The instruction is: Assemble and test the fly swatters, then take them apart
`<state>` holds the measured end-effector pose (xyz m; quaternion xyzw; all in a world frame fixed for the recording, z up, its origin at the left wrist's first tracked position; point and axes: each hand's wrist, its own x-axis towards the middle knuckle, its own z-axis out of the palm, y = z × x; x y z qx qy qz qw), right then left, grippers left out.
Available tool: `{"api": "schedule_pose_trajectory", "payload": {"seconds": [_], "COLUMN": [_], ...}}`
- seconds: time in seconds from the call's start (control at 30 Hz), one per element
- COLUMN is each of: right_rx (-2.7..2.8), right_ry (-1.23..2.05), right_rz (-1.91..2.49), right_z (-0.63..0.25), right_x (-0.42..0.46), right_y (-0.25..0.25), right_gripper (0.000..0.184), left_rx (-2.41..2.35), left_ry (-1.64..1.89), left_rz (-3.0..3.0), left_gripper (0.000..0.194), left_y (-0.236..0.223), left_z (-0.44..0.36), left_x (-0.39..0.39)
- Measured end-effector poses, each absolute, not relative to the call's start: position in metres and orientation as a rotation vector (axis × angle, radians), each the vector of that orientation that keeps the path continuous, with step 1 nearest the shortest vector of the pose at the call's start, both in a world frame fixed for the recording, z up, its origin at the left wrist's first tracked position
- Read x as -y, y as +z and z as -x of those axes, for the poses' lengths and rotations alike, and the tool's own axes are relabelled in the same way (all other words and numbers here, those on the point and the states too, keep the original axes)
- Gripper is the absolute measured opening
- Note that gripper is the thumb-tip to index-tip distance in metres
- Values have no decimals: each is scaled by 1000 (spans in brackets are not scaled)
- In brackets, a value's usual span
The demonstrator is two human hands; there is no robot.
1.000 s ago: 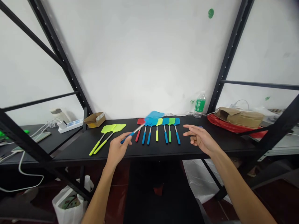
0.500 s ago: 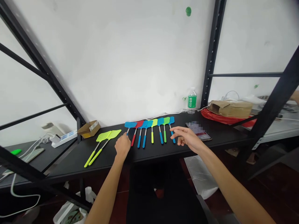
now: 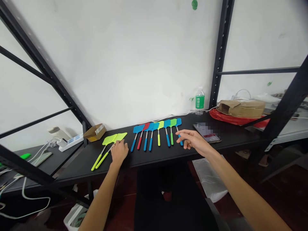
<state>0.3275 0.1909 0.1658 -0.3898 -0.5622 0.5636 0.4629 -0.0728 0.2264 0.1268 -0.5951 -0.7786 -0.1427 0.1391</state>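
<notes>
Overall, black desk [image 3: 154,157]: it ran left to right along the white wall [image 3: 134,64], with the swatters lying on it in two groups, set apart from each other.
Swatter row [image 3: 158,140]: eight swatters lay side by side, heads toward the far wall and handles toward the near edge. It had just gained one at its left end, which suggested that the row was being built up piece by piece.
Yellow-green pair [image 3: 110,140]: two swatters lay left of the row, heads overlapping, handles slanting to the near left. They appeared unmoved on the desk and outside the row.
Newly placed blue swatter [image 3: 139,128]: it lay just left of the red swatter [image 3: 139,143]. A second earlier the left hand [image 3: 119,152] had held it in the air.
Left hand: it had moved away from the row to the right swatter of the pair, over its shaft near the head. The fingertips were hidden, so whether they gripped could not be told.
Right hand [image 3: 192,140]: it hung with loosely spread fingers, holding nothing, before the rightmost blue swatter [image 3: 178,121]. Contact could not be told.
Phone [image 3: 207,133]: it lay flat, right of that hand.
</notes>
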Motion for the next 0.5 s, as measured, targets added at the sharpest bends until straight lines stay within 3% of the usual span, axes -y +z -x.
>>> {"api": "schedule_pose_trajectory", "payload": {"seconds": [0.23, 0.5], "right_rx": [1419, 1417], "right_ry": [1373, 1401], "right_rz": [970, 983], "right_z": [-324, -323], "right_x": [-191, -193], "right_y": [163, 160], "right_gripper": [35, 34], "left_rx": [2374, 2426], "left_ry": [-168, -193], "left_rz": [1450, 1566], "left_gripper": [47, 43], "left_y": [127, 120], "left_z": [145, 143], "left_x": [-197, -193]}}
